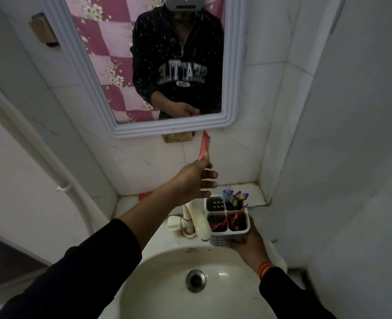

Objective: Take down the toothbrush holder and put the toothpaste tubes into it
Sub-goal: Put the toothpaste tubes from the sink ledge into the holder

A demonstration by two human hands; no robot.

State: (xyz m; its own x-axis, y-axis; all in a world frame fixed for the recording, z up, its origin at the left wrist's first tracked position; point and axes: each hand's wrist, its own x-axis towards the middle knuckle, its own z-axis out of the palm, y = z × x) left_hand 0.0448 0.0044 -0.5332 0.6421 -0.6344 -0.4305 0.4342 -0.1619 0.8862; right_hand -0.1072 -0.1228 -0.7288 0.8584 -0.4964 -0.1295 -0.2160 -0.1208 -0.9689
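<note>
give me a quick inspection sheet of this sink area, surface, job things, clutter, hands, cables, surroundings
surface: white ceramic basin with a metal drain; cream plastic tap at its back edge
job's things: white four-compartment plastic holder held over the basin's right rim, red tubes in its two near compartments, coloured brush heads in the far right one; slim red toothpaste tube held up below the mirror
clutter: small red item on the tiled ledge, kind unclear
grippers: left hand pinches the tube's lower end; right hand cups the holder's base
cables: nothing seen
surroundings: white-framed wall mirror, white tiled walls, white pipe at left
</note>
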